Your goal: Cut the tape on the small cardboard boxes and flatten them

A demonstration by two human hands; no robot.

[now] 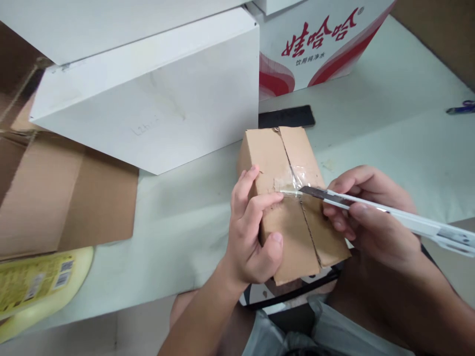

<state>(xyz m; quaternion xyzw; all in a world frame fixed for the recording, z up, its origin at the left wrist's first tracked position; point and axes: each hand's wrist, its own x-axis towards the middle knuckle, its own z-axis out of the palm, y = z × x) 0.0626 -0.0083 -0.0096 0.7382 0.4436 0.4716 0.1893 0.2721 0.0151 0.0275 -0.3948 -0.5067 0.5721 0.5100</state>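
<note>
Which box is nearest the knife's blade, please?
The small brown box, held by the left hand; the right hand holds the knife at its tape. Other boxes, white or brown, stand farther off.

- small carton (267, 153): plain tan cardboard, shiny see-through tape (302, 175) on it
- knife (408, 218): white body, dark grey blade (313, 192)
- table (181, 222): super pale minty green
- printed box (319, 42): white, bold red lettering, smaller dark text, red and pinkish swooshes
- phone (289, 117): basically all black
- big box (156, 109): white, kinda faint brownish smudge
- bottle (44, 289): yellow, black-and-white barcode
</note>
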